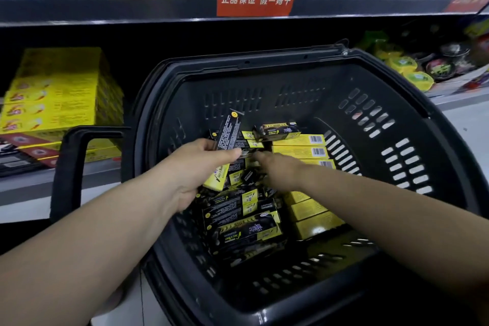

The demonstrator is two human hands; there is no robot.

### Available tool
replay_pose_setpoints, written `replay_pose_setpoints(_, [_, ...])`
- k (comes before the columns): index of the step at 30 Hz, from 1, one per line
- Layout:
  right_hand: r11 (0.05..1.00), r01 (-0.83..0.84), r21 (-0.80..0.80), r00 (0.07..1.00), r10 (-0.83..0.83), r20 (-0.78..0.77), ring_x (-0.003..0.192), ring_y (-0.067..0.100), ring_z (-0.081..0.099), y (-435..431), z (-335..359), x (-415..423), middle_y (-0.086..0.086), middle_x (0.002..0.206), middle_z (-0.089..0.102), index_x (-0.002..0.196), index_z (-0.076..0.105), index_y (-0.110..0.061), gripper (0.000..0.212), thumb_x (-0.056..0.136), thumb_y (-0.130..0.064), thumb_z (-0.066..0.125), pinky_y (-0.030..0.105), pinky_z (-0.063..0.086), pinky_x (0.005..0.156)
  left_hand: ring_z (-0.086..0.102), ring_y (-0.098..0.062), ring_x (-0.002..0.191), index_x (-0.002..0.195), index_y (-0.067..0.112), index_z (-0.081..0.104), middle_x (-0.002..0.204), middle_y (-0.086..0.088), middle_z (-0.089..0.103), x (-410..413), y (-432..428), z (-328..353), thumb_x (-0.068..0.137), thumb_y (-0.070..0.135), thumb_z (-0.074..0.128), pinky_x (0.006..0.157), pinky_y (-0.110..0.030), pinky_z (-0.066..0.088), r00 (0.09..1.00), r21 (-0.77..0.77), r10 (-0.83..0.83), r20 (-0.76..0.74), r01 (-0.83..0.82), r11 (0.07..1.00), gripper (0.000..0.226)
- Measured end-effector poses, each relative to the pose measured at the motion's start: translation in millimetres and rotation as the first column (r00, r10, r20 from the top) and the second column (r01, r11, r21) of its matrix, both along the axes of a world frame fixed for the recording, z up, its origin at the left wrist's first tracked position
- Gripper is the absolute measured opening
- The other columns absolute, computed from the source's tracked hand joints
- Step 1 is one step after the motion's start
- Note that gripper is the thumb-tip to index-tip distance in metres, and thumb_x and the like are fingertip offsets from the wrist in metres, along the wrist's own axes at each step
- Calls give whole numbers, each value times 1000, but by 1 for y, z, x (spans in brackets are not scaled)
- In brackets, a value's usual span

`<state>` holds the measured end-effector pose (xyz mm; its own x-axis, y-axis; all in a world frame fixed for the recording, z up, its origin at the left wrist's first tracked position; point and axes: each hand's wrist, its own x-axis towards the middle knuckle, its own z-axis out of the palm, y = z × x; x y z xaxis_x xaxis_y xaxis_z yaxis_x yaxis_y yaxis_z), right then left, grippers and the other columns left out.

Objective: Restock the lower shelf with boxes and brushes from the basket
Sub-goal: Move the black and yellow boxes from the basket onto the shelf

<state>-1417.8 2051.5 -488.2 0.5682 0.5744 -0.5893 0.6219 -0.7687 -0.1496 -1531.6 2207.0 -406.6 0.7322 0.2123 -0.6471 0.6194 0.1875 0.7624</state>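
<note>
The left hand (203,164) grips a small bunch of slim black-and-yellow cardboard boxes (229,131); the thumb lies across their faces and the fingers curl under them, so one box stands up above the fingers and another sticks out below the palm. The right hand (277,169) reaches into the pile just beside the left fingers; its fingertips go down among the boxes and I cannot tell if they pinch one or only touch it.

The other boxes lie loose in the black slotted plastic basket (397,156), a heap of black ones (243,227) under the left wrist and flat yellow boxes with barcodes (299,144) past the right fingertips.

By my judgement these boxes are light and rather stiff, but thin card will dent if it is squeezed hard; the printed faces look smooth, so several held together may slide on each other (the tilted one above the fingers is the most likely to slip). It seems best to take them across the long narrow sides, near the middle, and few at one time.

The brushes I cannot make out anywhere; perhaps they are under the boxes. The near bottom of the basket is dark; the print on the boxes is too small to read. The lower grey shelf (23,180), with stacked yellow cartons (58,92), shows only in part beyond the left hand.
</note>
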Motion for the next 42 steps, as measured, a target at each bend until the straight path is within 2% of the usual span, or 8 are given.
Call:
replay_pose_setpoints(5, [966,-243,-86,936,257,242,113,29,52,5,-4,-1,9,129,52,138,35,-18,52,91,-25,56,34,45,76,61,-25,105,101,17,60,103,-6,66,1,1,-1,81,38,68,104,-48,39,999,-13,53,3,-53,999,31])
replay_pose_setpoints(10, [953,-92,290,948,-6,320,86,22,61,2,71,6,2,96,64,115,54,-19,36,87,-42,57,29,48,67,67,-23,85,108,10,57,90,-6,69,2,0,0,84,30,66,85,-38,52,999,-36,46,-5,-46,998,32])
replay_pose_setpoints(16, [653,551,520,835,-442,-329,49,2,48,-4,111,-10,-10,58,56,82,66,-13,23,82,-36,61,14,39,47,66,-24,94,105,14,56,98,-7,70,-2,-6,6,83,29,67,89,-41,51,994,-64,-110,-7,109,992,29])
replay_pose_setpoints(25, [536,715,448,664,-320,-676,64,7,64,3,90,-14,-3,78,65,105,56,-16,48,79,-57,55,24,53,67,56,-4,90,105,20,52,99,5,63,-6,-3,2,76,33,73,65,-18,38,980,151,-192,55,182,972,39])
replay_pose_setpoints(28, [768,531,358,737,-210,-642,97,13,66,-6,79,-17,-5,107,63,132,41,-24,77,70,-68,53,31,52,86,58,-16,100,115,12,50,108,-2,62,-2,3,-7,78,34,72,78,-28,46,996,216,-83,38,73,974,49])
replay_pose_setpoints(31, [994,-12,107,947,46,-318,119,24,51,-11,49,-26,3,130,50,138,35,-21,71,81,-55,60,31,44,94,53,-27,115,132,9,42,125,-10,56,0,6,-11,78,33,72,102,-43,40,999,240,-48,25,41,970,66])
replay_pose_setpoints(38, [961,-274,-46,960,271,-65,130,33,34,1,2,-48,11,148,28,146,19,-16,58,96,-26,47,40,39,94,57,-18,99,111,12,48,105,-5,62,-1,4,-11,77,20,74,75,-27,40,998,233,-48,47,36,972,43])
replay_pose_setpoints(42, [957,-274,-94,961,268,-66,136,35,23,3,-4,-45,13,150,20,146,23,-26,56,96,-37,46,45,36,101,54,-25,113,122,6,51,116,-8,61,-1,5,-11,76,26,75,98,-36,39,999,208,-41,34,33,978,56])
